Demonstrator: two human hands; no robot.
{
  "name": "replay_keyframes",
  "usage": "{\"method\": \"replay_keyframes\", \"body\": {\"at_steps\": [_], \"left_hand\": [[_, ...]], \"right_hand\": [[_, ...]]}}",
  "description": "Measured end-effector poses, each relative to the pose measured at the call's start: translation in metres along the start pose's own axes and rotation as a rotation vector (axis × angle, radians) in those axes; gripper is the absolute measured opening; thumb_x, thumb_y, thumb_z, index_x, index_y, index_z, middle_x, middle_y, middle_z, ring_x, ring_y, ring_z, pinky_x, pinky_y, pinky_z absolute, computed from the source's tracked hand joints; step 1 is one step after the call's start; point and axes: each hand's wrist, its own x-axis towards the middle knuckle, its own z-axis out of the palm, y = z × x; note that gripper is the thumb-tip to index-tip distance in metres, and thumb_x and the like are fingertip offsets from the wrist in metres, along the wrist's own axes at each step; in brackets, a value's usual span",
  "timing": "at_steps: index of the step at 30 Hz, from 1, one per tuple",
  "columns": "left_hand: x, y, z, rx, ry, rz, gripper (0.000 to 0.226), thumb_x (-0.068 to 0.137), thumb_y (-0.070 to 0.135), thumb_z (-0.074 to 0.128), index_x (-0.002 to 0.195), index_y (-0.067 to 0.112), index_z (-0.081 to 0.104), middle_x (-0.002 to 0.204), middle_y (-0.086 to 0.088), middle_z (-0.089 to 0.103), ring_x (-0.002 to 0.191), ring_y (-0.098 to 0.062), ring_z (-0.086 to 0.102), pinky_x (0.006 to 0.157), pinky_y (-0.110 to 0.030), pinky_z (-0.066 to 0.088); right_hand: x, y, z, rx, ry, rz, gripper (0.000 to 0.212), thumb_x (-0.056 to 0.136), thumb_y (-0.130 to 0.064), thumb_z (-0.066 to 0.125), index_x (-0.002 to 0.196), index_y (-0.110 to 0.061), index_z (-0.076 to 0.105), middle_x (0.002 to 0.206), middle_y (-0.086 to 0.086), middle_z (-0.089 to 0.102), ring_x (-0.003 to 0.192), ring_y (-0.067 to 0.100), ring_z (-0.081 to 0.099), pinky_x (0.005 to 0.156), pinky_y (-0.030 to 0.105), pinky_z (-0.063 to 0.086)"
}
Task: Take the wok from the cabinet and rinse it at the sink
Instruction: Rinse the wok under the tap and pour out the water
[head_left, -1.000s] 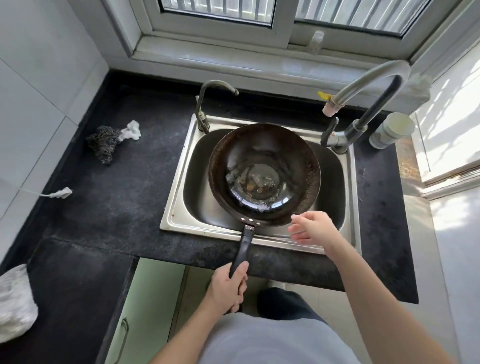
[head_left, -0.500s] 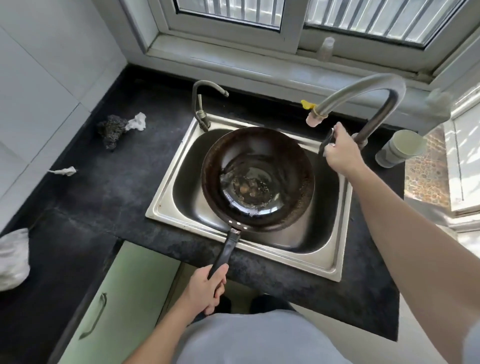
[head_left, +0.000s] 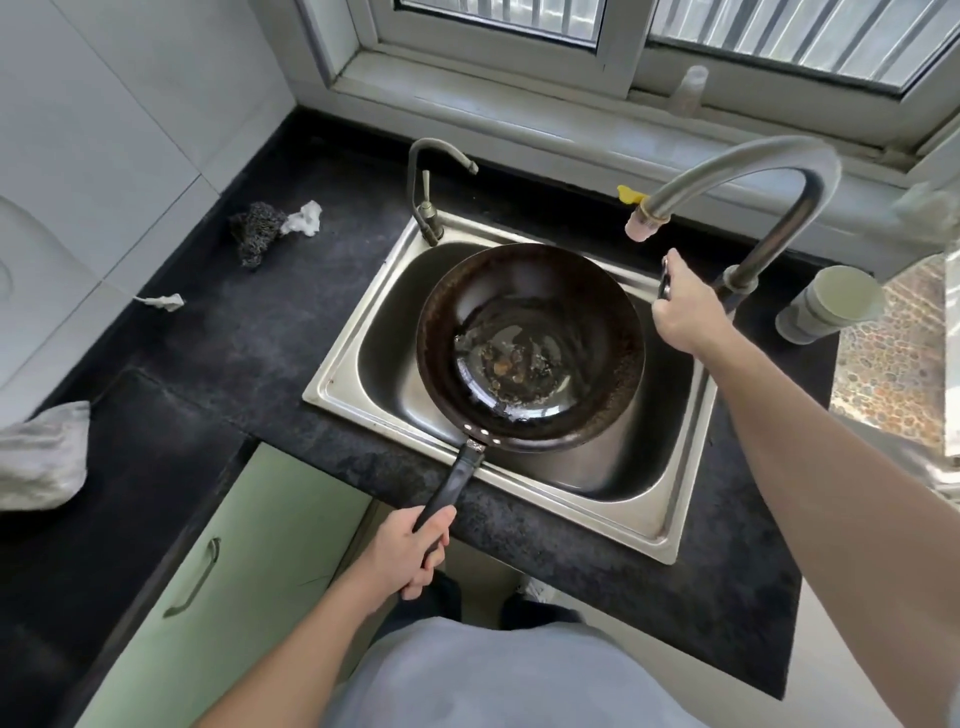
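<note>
Our right hand has moved up from the front of the sink, and now its fingers curl round the dark tap lever. Our left hand grips the long black handle tight. The wok is down in the sink with brown bits in its bottom, and we see no water yet, so we think the rinse is just about to start.

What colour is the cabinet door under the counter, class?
Pale green. The cabinet door shows best at the lower left of the head view.
</note>
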Motion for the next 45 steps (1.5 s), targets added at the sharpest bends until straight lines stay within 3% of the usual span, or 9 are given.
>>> {"method": "replay_keyframes", "body": {"at_steps": [11,15,23,26,30,37,42,45], "left_hand": [[-0.002,-0.002,-0.001,0.021,-0.014,0.012,0.038,0.097,0.039,0.052,0.078,0.007,0.050,0.055,-0.003,0.044,0.038,-0.014,0.033,0.037,-0.022,0.027],[-0.001,-0.003,-0.001,0.030,-0.010,0.007,0.039,0.096,0.041,0.052,0.078,0.007,0.051,0.054,-0.002,0.045,0.038,-0.014,0.033,0.036,-0.022,0.027],[0.000,-0.002,-0.002,0.030,-0.017,0.005,0.038,0.096,0.041,0.053,0.079,0.007,0.052,0.053,-0.001,0.046,0.038,-0.014,0.034,0.035,-0.021,0.028],[0.000,-0.002,-0.002,0.033,-0.023,0.014,0.038,0.096,0.040,0.052,0.078,0.006,0.051,0.053,-0.001,0.046,0.038,-0.014,0.034,0.035,-0.022,0.029],[0.000,-0.003,-0.003,0.014,-0.044,0.025,0.037,0.097,0.038,0.052,0.079,0.006,0.050,0.053,-0.001,0.045,0.038,-0.014,0.034,0.035,-0.022,0.029],[0.005,-0.008,-0.012,0.016,-0.107,0.041,0.037,0.096,0.040,0.052,0.079,0.008,0.050,0.055,-0.001,0.047,0.039,-0.013,0.034,0.037,-0.024,0.029],[0.008,-0.011,-0.021,0.025,-0.168,0.073,0.037,0.097,0.041,0.051,0.078,0.009,0.050,0.057,-0.002,0.047,0.040,-0.012,0.036,0.037,-0.025,0.032],[0.011,-0.010,-0.024,0.023,-0.194,0.091,0.036,0.096,0.040,0.052,0.077,0.010,0.051,0.057,-0.002,0.047,0.039,-0.012,0.037,0.036,-0.024,0.033]], "right_hand": [[0.001,0.000,0.003,0.020,-0.028,-0.012,0.073,0.095,0.000,0.048,0.159,-0.007,0.012,0.165,0.015,0.024,0.151,0.033,0.025,0.121,0.040,0.024],[0.000,-0.001,0.002,0.010,-0.027,-0.023,0.062,0.094,0.000,0.048,0.151,-0.001,0.023,0.147,0.014,0.043,0.133,0.033,0.043,0.106,0.041,0.035],[0.000,0.000,0.002,0.004,-0.036,-0.023,0.062,0.093,-0.001,0.048,0.150,-0.002,0.025,0.155,0.021,0.038,0.140,0.040,0.038,0.111,0.044,0.034],[-0.008,-0.002,0.001,0.036,-0.029,-0.022,0.053,0.088,-0.012,0.052,0.138,-0.009,0.035,0.134,0.013,0.054,0.128,0.034,0.047,0.102,0.045,0.038],[-0.050,0.009,0.016,0.169,0.068,0.031,0.077,0.092,-0.007,0.056,0.158,-0.008,0.017,0.161,0.016,0.032,0.147,0.032,0.033,0.119,0.047,0.029],[-0.196,0.000,0.096,0.371,0.216,0.256,0.056,0.095,-0.003,0.060,0.147,-0.011,0.041,0.127,0.010,0.063,0.110,0.022,0.062,0.098,0.034,0.049],[-0.253,-0.024,0.159,0.503,0.068,0.379,0.039,0.096,-0.006,0.062,0.133,-0.015,0.052,0.105,0.001,0.069,0.097,0.012,0.064,0.078,0.015,0.049],[-0.251,-0.032,0.183,0.790,0.010,0.491,0.027,0.096,-0.004,0.061,0.123,-0.007,0.061,0.100,0.009,0.072,0.092,0.019,0.071,0.078,0.024,0.058]]}}
